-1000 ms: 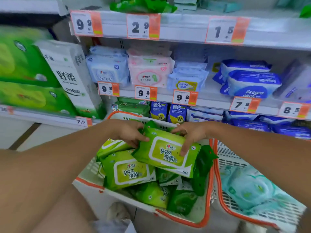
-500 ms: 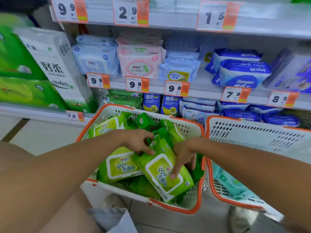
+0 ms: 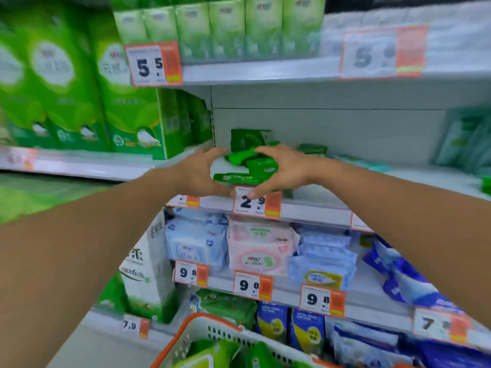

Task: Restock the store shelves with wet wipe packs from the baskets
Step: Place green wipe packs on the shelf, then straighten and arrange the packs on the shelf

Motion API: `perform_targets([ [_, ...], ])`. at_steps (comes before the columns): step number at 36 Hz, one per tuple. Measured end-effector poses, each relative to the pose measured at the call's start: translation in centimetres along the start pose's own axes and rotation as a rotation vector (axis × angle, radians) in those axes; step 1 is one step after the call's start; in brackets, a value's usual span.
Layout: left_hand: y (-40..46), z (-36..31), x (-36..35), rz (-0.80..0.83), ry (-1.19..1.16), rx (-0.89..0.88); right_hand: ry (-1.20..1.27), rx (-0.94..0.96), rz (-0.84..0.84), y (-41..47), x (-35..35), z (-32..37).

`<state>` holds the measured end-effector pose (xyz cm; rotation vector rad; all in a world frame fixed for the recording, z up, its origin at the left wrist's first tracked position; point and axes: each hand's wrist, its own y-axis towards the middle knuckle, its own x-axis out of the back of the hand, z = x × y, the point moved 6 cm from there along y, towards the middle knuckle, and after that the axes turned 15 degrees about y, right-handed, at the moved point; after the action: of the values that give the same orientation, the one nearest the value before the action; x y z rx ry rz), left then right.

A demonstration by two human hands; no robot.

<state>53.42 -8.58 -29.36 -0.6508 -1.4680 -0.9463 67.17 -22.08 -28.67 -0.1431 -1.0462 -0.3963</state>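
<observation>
OK, placing step: my left hand [image 3: 198, 172] and right hand [image 3: 283, 170], fingers spread, cup the green packs [image 3: 248, 164] on the shelf [image 3: 313, 208]; next, square them, then back to basket [image 3: 202, 330].

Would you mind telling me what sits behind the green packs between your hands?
Behind the green packs a darker green pack stands against the shelf's back wall. The hands cover the packs' outer ends.
</observation>
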Motion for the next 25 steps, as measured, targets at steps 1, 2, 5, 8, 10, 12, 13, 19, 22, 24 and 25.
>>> perform_targets([
  [1, 0.4, 0.0, -0.6, 0.052, -0.091, 0.012, -0.014, -0.074, 0.102, 0.7, -0.5, -0.6],
  [2, 0.8, -0.3, -1.1, 0.096, -0.137, 0.01, -0.047, -0.13, 0.184, 1.0, -0.9, -0.9],
  [5, 2.2, -1.7, -1.6, 0.091, -0.119, -0.057, -0.022, -0.184, 0.116, 2.8, -0.4, -1.9],
  [8, 3.9, -2.2, -1.4, -0.013, -0.224, -0.012, 0.14, -0.199, -0.092, 4.5, 1.1, -4.5],
  [10, 4.8, -2.2, -1.7, -0.071, -0.273, 0.023, 0.171, -0.268, -0.102, 4.2, 1.2, -6.4],
  [12, 5.3, -2.2, -1.8, -0.117, -0.361, 0.048, 0.272, -0.291, -0.152, 3.7, 1.4, -7.7],
  [13, 5.4, -2.1, -1.8, -0.13, -0.437, 0.058, 0.343, -0.303, -0.187, 3.3, 1.6, -8.2],
  [19, 4.7, -1.5, 0.0, -0.259, -0.841, 0.172, 0.885, -0.286, -0.259, 1.3, 2.6, -9.1],
  [22, 3.1, -0.6, 1.0, -0.326, -0.966, 0.258, 1.082, -0.138, -0.373, -0.6, 4.7, -8.0],
  [24, 1.7, -0.5, 1.6, -0.298, -1.004, 0.272, 1.157, -0.082, -0.326, -2.5, 5.4, -7.2],
  [25, 0.8, -0.7, 1.8, -0.273, -0.983, 0.256, 1.165, -0.062, -0.284, -3.7, 5.7, -6.9],
])
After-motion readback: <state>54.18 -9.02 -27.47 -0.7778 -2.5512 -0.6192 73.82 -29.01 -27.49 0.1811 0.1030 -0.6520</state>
